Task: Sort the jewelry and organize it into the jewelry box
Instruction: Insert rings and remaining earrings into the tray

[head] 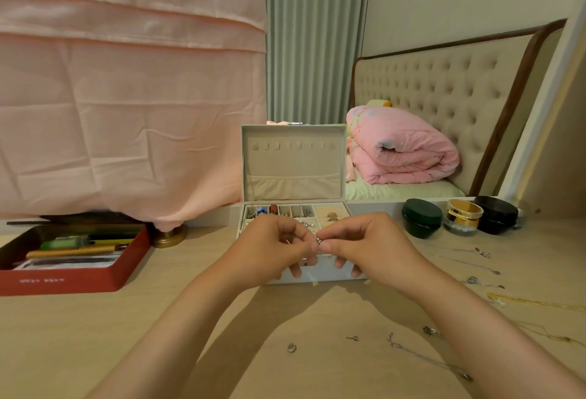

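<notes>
1. Here, a stud (352, 338) and chain (428, 361) lie loose near the tabletop's (95, 335) right edge, unsorted.
2. The left hand (279, 249) and right hand (358, 246) meet, both pinching a silver piece (318, 241), probably to fasten it.
3. The box (293, 161) stands open at the far edge, ready.

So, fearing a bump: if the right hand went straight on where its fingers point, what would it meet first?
The right hand points leftward, so it likely meets the left hand at once; both pinch a silver piece between them.
</notes>
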`<move>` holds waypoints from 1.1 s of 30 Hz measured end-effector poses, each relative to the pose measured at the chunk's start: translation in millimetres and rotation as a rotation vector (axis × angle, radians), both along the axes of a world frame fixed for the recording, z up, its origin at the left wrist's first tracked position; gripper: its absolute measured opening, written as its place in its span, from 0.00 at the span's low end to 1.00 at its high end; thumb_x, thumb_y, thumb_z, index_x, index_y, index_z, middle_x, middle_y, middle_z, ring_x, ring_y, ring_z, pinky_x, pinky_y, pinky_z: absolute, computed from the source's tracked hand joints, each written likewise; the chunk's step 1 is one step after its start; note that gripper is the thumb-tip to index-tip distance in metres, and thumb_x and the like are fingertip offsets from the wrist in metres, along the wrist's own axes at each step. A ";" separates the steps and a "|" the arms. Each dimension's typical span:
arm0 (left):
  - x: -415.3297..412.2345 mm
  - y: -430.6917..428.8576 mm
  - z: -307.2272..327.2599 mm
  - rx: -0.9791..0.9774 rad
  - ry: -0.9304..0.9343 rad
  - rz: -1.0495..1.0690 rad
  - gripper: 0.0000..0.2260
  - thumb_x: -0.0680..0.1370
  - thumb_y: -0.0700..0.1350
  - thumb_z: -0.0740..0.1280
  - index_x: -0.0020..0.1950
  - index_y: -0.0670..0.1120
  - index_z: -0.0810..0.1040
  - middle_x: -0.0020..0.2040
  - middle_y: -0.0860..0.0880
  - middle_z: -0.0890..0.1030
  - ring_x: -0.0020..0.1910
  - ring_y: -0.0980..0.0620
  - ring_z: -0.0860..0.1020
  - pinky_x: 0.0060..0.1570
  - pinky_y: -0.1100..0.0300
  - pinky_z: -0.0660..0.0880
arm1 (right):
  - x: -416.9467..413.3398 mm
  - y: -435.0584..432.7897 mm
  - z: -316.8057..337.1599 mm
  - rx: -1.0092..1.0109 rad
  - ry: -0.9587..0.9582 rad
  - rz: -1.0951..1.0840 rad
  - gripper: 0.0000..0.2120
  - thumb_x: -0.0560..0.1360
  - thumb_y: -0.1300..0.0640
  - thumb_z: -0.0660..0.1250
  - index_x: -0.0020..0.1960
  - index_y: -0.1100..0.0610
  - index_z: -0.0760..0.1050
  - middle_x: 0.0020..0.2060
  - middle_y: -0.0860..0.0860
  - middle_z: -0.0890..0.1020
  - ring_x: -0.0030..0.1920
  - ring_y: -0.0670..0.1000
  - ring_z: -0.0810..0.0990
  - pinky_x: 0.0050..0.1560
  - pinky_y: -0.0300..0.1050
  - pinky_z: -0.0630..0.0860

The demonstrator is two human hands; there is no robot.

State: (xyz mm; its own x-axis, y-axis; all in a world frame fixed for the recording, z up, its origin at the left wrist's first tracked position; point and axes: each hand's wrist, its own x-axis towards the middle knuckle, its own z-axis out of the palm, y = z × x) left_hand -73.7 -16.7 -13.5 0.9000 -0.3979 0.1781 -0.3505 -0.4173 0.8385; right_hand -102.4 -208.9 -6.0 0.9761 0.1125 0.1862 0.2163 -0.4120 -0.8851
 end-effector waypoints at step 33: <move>54.4 40.8 -31.7 0.456 -0.569 0.181 0.10 0.78 0.50 0.66 0.57 0.60 0.81 0.57 0.57 0.76 0.58 0.55 0.66 0.63 0.55 0.66 | 69.6 30.0 -2.4 -0.664 -0.321 -0.013 0.07 0.73 0.53 0.76 0.51 0.44 0.86 0.41 0.43 0.86 0.45 0.44 0.82 0.60 0.44 0.72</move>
